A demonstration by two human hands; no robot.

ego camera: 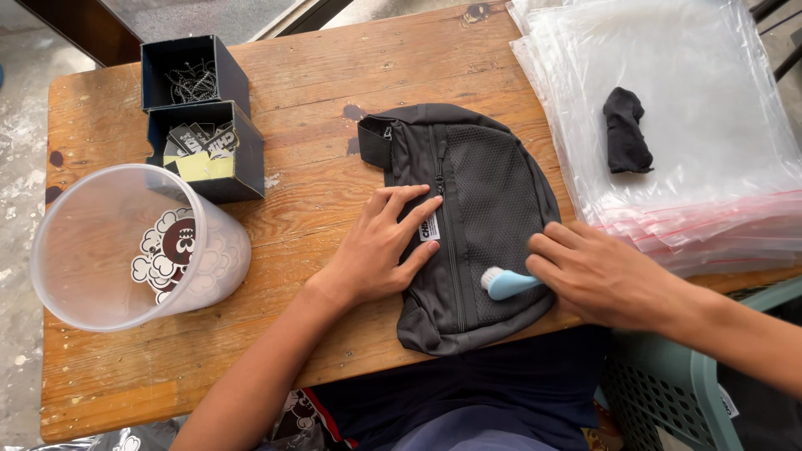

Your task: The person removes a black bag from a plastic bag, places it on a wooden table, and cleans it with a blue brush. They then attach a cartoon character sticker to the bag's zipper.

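the dark grey pouch bag (468, 225) lay flat near the middle of the wooden bench (317, 108), mesh side up. the left hand (380, 246) rested on the bag's left half, fingers (409, 209) spread flat and gripping nothing, apparently to pin the fabric steady. the right hand (601, 276) sat at the bag's right edge, fingers curled closed around a small blue brush (505, 284) with its white bristles on the mesh. left of the bag stood a clear plastic tub (125, 250) and two dark boxes (200, 117); right of it, stacked clear zip bags (693, 125) with a rolled black cloth (626, 129), possibly a strap.
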